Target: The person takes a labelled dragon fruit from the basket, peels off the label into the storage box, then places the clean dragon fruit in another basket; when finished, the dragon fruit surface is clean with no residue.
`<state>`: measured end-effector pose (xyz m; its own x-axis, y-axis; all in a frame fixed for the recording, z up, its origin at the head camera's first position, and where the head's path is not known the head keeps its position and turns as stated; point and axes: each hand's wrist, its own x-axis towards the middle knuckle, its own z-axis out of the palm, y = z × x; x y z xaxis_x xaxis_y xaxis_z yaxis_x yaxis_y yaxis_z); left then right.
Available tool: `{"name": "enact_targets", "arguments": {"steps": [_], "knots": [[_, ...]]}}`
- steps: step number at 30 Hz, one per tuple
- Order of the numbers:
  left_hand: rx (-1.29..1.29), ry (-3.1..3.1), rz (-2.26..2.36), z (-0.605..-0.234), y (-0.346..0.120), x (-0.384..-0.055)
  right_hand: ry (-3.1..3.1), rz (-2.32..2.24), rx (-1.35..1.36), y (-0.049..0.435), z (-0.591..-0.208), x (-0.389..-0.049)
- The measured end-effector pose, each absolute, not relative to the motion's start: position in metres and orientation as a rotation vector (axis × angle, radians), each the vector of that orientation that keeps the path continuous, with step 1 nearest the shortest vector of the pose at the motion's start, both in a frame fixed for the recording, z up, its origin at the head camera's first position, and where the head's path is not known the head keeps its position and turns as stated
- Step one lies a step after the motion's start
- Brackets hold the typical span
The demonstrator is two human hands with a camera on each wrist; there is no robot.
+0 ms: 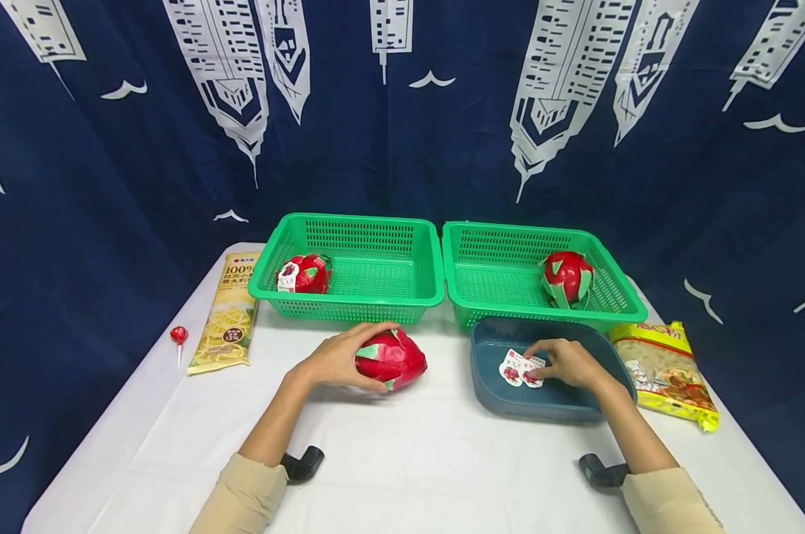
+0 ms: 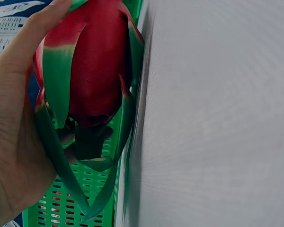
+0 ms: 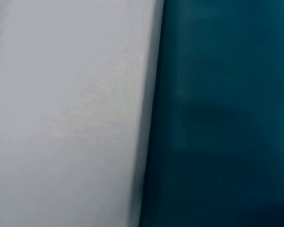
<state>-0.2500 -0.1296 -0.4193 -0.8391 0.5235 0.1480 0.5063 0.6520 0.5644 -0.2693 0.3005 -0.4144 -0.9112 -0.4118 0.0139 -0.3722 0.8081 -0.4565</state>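
Observation:
My left hand (image 1: 345, 360) grips a red dragon fruit (image 1: 392, 361) with green scales, thumb and fingers around its left end, over the white table. In the left wrist view the dragon fruit (image 2: 97, 66) fills the upper left beside my left hand (image 2: 14, 113). Inside a dark blue tray (image 1: 529, 408), my right hand (image 1: 565, 363) has thumb and index finger curled at a white label (image 1: 533, 371) with a dragon fruit picture. A similar label (image 1: 511, 368) lies just left of it. The right wrist view shows only the tray wall (image 3: 217, 94) and tabletop, no fingers.
Two green baskets stand at the back; the left basket (image 1: 349, 304) holds a labelled dragon fruit (image 1: 309, 273), the right basket (image 1: 496, 310) another dragon fruit (image 1: 566, 276). A pasta packet (image 1: 229, 311) and lollipop (image 1: 179, 336) lie left; a yellow food bag (image 1: 666, 371) lies right of the tray.

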Motion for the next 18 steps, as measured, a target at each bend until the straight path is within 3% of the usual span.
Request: {"name": "enact_targets", "arguments": {"steps": [18], "knots": [[0.856,2.831,0.954,-0.419,-0.129,-0.250,2.882,-0.651,-0.665,0.307,-0.420,-0.250]]}}
